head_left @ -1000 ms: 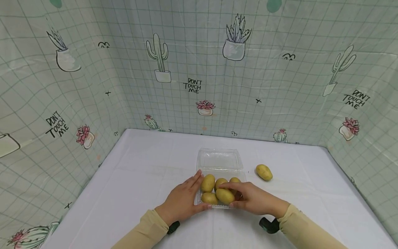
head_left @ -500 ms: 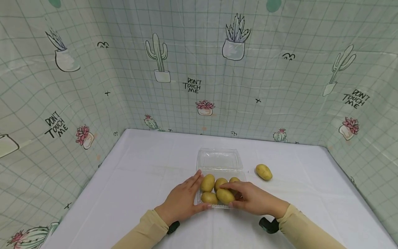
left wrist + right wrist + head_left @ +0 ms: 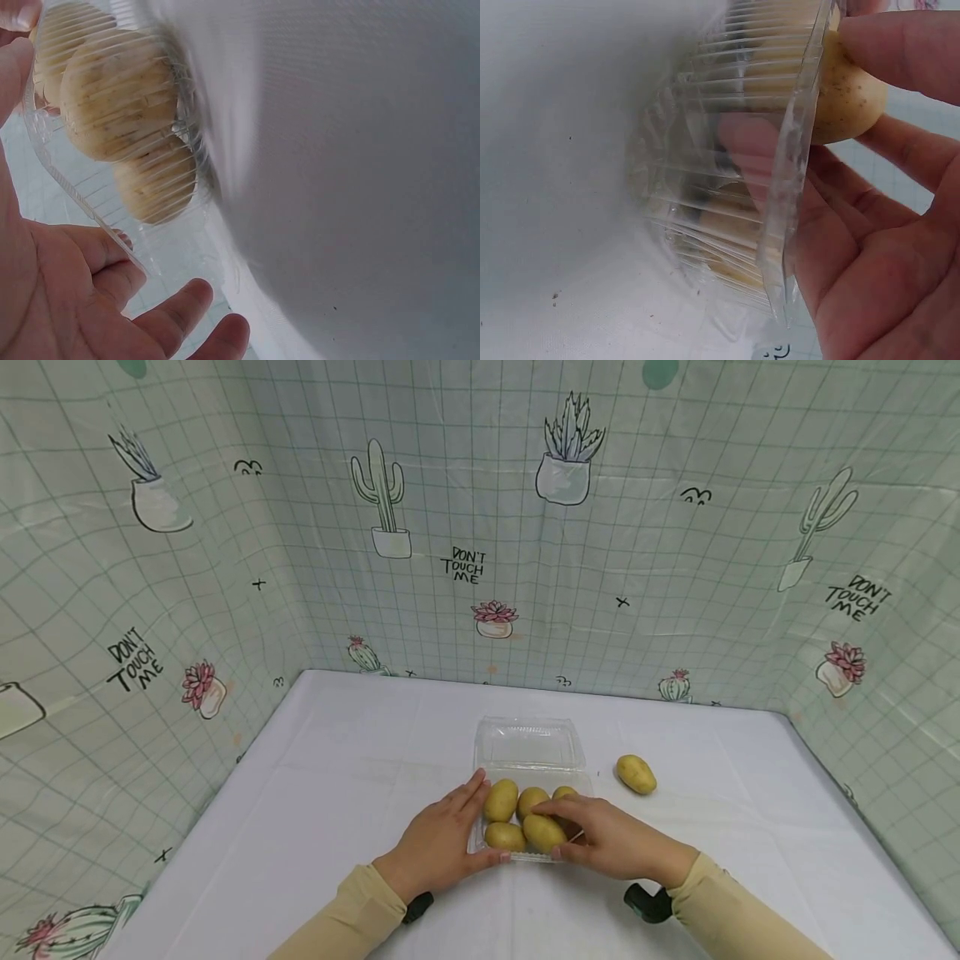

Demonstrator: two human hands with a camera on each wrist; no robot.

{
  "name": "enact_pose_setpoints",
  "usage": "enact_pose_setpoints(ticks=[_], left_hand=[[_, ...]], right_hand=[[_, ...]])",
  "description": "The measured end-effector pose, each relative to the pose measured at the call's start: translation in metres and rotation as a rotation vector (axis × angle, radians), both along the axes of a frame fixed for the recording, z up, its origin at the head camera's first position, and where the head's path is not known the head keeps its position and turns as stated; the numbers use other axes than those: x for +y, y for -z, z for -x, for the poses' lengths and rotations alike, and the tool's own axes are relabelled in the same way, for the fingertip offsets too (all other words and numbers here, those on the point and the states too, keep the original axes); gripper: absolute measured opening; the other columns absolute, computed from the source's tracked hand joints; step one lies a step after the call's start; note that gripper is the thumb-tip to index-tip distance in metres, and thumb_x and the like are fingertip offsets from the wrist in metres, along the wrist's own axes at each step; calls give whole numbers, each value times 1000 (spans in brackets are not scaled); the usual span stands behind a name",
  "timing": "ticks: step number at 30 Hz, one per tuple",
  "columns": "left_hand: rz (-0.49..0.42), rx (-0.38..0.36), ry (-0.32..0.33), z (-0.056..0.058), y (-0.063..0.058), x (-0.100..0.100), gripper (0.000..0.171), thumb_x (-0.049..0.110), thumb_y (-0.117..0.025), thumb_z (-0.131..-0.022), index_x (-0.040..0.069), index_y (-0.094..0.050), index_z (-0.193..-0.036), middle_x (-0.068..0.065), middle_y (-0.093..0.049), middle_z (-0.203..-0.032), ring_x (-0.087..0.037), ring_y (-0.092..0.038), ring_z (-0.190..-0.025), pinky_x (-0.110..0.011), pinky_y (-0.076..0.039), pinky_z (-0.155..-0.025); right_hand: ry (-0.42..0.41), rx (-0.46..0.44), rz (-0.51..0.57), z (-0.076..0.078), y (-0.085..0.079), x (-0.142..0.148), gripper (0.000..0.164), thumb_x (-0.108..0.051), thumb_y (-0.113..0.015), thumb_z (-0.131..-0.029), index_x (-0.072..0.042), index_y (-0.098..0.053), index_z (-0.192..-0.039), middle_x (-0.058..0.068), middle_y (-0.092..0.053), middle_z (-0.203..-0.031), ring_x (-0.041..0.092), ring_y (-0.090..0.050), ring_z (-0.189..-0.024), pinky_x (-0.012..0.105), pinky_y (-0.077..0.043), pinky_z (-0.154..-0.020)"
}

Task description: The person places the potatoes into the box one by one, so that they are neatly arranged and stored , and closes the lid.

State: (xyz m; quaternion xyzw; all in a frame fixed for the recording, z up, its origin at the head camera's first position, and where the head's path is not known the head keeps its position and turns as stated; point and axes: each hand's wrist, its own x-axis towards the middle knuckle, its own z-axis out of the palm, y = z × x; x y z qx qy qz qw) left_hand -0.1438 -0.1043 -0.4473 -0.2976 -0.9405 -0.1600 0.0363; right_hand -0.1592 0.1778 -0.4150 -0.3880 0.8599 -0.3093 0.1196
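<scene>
A clear plastic clamshell container (image 3: 530,745) lies on the table with its lid folded back, several yellow potatoes (image 3: 501,802) in its base. My left hand (image 3: 438,843) rests along its left side, fingers stretched out and thumb at the front edge. In the left wrist view, fingertips touch the container's rim (image 3: 82,199). My right hand (image 3: 618,839) grips a potato (image 3: 543,833) at the front right of the base, thumb at the front rim. The right wrist view shows this potato (image 3: 847,105) partly above the rim, with one finger reaching down inside the ribbed wall.
One loose potato (image 3: 637,775) lies on the white tablecloth (image 3: 375,735) to the right of the container. A cactus-print curtain (image 3: 480,527) encloses the table at the back and sides. Dark straps (image 3: 648,903) show at the wrists.
The potato in my right hand has shifted very slightly to the right within the base. My left hand, the container and the loose potato have stayed in place.
</scene>
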Motion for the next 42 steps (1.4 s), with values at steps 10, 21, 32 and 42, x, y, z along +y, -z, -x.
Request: enact_pose_setpoints(ticks=[10, 21, 32, 42], left_hand=[[0, 4, 2, -1, -3, 0, 95, 70, -51, -92, -1, -35, -153, -16, -27, -161, -30, -38, -140, -44, -41, -106], [-4, 7, 3, -1, -2, 1, 94, 69, -53, -92, -1, -36, -152, -17, -27, -160, -30, -38, -140, -44, -41, -106], [-6, -1, 1, -1, -3, 1, 95, 69, -52, -92, -1, -35, -153, -16, -27, -161, -30, -38, -141, -44, -41, -106], [-2, -2, 1, 0, -1, 0, 95, 70, -51, -92, -1, -34, -153, -16, -26, -161, -30, -38, -141, -44, -40, -107]], right_hand=[[27, 23, -53, 0, -2, -1, 49, -14, -72, -93, -10, -57, -139, -3, -63, -119, 6, -61, -98, 30, -54, -83], [18, 10, -66, 0, -3, -1, 50, -2, -69, -92, -8, -56, -139, 2, -64, -123, 9, -63, -101, 32, -54, -85], [29, -30, -71, 1, -3, 1, 48, -14, -71, -94, -6, -56, -139, 2, -66, -122, 8, -65, -100, 30, -55, -84], [16, -19, -82, 2, -4, -1, 46, -12, -70, -95, -4, -57, -138, 0, -67, -121, 9, -63, -105, 31, -54, -87]])
